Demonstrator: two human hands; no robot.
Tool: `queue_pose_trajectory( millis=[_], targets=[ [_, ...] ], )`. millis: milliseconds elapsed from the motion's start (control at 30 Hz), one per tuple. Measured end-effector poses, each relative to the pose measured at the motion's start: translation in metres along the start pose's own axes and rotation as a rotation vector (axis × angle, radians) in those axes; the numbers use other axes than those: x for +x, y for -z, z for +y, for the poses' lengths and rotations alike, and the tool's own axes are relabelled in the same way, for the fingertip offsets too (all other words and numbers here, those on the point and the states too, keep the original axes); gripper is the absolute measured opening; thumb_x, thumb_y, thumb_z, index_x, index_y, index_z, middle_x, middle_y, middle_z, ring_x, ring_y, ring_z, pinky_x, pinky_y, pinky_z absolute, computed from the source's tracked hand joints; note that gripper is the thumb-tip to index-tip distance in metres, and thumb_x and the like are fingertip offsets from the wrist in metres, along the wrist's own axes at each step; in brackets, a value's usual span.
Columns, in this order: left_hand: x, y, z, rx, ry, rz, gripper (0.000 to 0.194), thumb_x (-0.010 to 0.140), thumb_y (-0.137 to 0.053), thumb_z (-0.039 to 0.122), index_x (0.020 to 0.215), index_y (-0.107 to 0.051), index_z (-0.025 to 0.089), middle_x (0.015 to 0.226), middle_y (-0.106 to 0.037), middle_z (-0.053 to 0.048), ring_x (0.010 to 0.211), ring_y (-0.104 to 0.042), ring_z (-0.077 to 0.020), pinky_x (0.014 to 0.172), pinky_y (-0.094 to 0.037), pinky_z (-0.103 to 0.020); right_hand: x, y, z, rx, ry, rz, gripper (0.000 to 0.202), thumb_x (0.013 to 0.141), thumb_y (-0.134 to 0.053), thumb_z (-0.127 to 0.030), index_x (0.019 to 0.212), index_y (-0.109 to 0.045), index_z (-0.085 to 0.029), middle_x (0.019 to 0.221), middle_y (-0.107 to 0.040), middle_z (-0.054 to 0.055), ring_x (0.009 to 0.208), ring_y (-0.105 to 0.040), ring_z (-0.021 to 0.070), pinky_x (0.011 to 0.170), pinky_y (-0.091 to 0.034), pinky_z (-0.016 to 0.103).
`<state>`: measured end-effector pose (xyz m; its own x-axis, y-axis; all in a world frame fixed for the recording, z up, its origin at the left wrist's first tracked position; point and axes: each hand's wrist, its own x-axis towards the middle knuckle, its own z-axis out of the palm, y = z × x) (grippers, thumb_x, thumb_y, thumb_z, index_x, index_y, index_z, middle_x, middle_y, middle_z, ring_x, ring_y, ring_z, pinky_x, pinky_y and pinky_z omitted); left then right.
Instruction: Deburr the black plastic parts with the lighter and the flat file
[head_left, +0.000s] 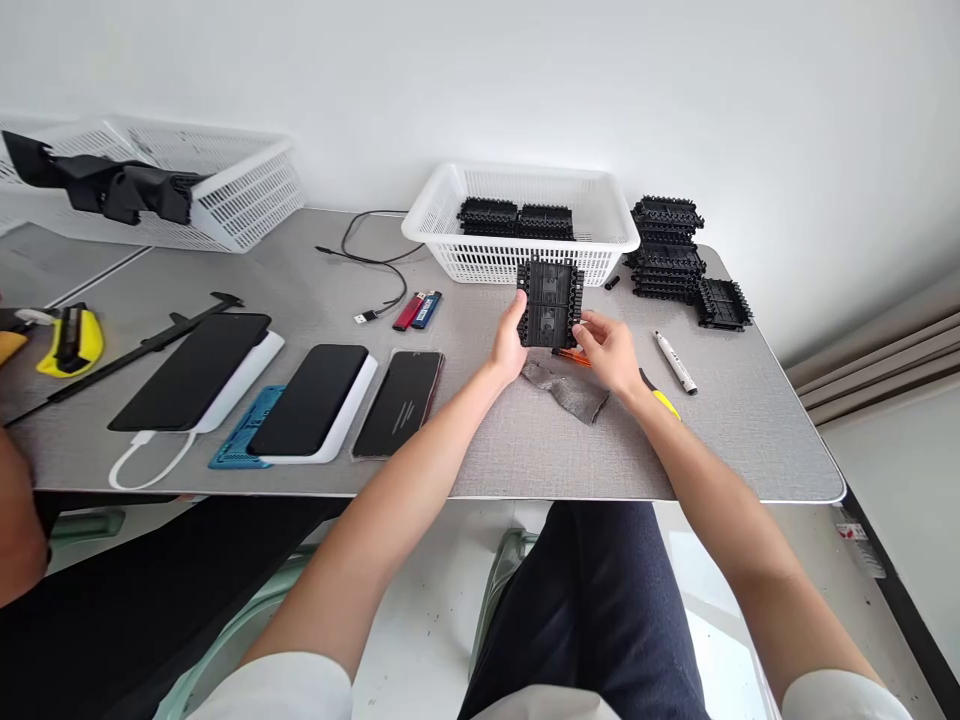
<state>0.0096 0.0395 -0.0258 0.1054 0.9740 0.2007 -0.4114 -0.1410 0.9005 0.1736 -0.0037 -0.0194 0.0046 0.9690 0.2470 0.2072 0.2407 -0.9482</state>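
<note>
A square black plastic part with toothed side edges [551, 305] is held up above the table, in front of the white basket. My left hand [510, 340] grips its left edge, thumb on the near face. At its lower right edge, my right hand [606, 350] pinches it between thumb and fingers. Below the hands lie a crumpled grey cloth [574, 393] and an orange tool [574, 356], partly hidden. A yellow-and-black handle [661, 397] shows behind my right wrist. To the right rests a white marker [676, 362].
The white basket [525, 250] holds similar black parts [546, 221]; more form stacks [666, 255] at right. Leftward are lighters [417, 311], a cable [375, 262], phones [398, 403], power banks [319, 405], a caliper [150, 342] and another basket [247, 195]. A person's arm [19, 510] appears at far left.
</note>
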Motion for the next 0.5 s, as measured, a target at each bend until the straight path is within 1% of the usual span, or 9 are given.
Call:
queue_pose_trajectory(
  millis=[67,100,167,200,267,300,367,433,500],
  targets=[
    [-0.001,0.0,0.001,0.0,0.051,-0.041,0.061,0.082,-0.052,0.073,0.104,-0.068,0.018,0.102,-0.073,-0.014,0.104,-0.069,-0.0318,0.082,-0.058,-0.045,-0.001,0.0,-0.002,0.003,-0.007,0.024,0.032,0.086,-0.064,-0.038,0.111,-0.07,-0.02,0.091,-0.074,0.006,0.085,-0.069,0.0232,0.083,-0.057,0.042],
    [-0.002,0.0,0.0,0.027,0.061,-0.056,0.058,0.082,-0.055,0.069,0.105,-0.066,0.018,0.101,-0.073,-0.014,0.099,-0.07,-0.0313,0.077,-0.058,-0.044,-0.001,0.0,-0.003,0.002,-0.012,0.028,0.031,0.086,-0.063,-0.038,0.109,-0.07,-0.019,0.09,-0.073,0.006,0.084,-0.069,0.023,0.082,-0.057,0.042],
    [-0.004,0.001,-0.003,0.117,0.068,-0.07,0.049,0.077,-0.067,0.057,0.108,-0.062,0.019,0.097,-0.072,-0.012,0.086,-0.071,-0.0283,0.066,-0.058,-0.041,-0.001,0.001,-0.007,0.014,-0.03,0.027,0.029,0.086,-0.062,-0.038,0.105,-0.07,-0.018,0.088,-0.073,0.007,0.082,-0.068,0.0225,0.082,-0.056,0.041],
    [-0.004,0.002,-0.005,0.168,0.063,-0.067,0.049,0.073,-0.072,0.048,0.111,-0.059,0.02,0.095,-0.071,-0.009,0.079,-0.07,-0.0256,0.06,-0.057,-0.038,-0.001,0.001,-0.009,0.033,-0.039,0.03,0.029,0.085,-0.062,-0.038,0.104,-0.069,-0.017,0.088,-0.072,0.007,0.082,-0.068,0.0223,0.082,-0.056,0.04],
    [-0.004,0.004,-0.007,0.251,0.025,-0.042,0.054,0.066,-0.077,0.033,0.114,-0.055,0.022,0.092,-0.069,-0.005,0.067,-0.066,-0.0197,0.053,-0.054,-0.033,0.0,0.003,-0.011,0.096,-0.044,0.058,0.034,0.084,-0.064,-0.041,0.109,-0.065,-0.018,0.094,-0.072,0.008,0.087,-0.067,0.022,0.083,-0.055,0.039],
    [-0.003,0.005,-0.008,0.282,-0.008,-0.032,0.055,0.064,-0.078,0.028,0.114,-0.054,0.023,0.09,-0.068,-0.004,0.063,-0.064,-0.0177,0.053,-0.053,-0.032,0.001,0.004,-0.012,0.133,-0.04,0.086,0.039,0.084,-0.065,-0.044,0.115,-0.063,-0.019,0.1,-0.071,0.008,0.091,-0.066,0.022,0.084,-0.055,0.039],
    [-0.001,0.006,-0.005,0.341,-0.083,-0.036,0.051,0.064,-0.077,0.025,0.111,-0.057,0.022,0.09,-0.068,-0.005,0.066,-0.064,-0.0178,0.058,-0.056,-0.034,0.003,0.006,-0.013,0.195,-0.029,0.141,0.053,0.085,-0.065,-0.051,0.129,-0.054,-0.024,0.113,-0.067,0.009,0.102,-0.064,0.0224,0.085,-0.054,0.038],
    [0.001,0.006,0.0,0.403,-0.154,-0.052,0.043,0.065,-0.077,0.027,0.105,-0.063,0.02,0.095,-0.071,-0.007,0.079,-0.068,-0.0224,0.072,-0.059,-0.04,0.005,0.007,-0.013,0.23,-0.025,0.169,0.062,0.086,-0.062,-0.058,0.137,-0.045,-0.028,0.123,-0.062,0.009,0.11,-0.06,0.0231,0.085,-0.054,0.037],
    [0.002,0.007,0.006,0.415,-0.206,-0.032,0.04,0.066,-0.078,0.03,0.103,-0.068,0.019,0.103,-0.073,-0.009,0.095,-0.068,-0.0267,0.087,-0.057,-0.045,0.006,0.006,-0.011,0.249,-0.031,0.179,0.065,0.086,-0.06,-0.061,0.139,-0.043,-0.029,0.123,-0.06,0.009,0.11,-0.059,0.023,0.083,-0.054,0.036]
  ],
)
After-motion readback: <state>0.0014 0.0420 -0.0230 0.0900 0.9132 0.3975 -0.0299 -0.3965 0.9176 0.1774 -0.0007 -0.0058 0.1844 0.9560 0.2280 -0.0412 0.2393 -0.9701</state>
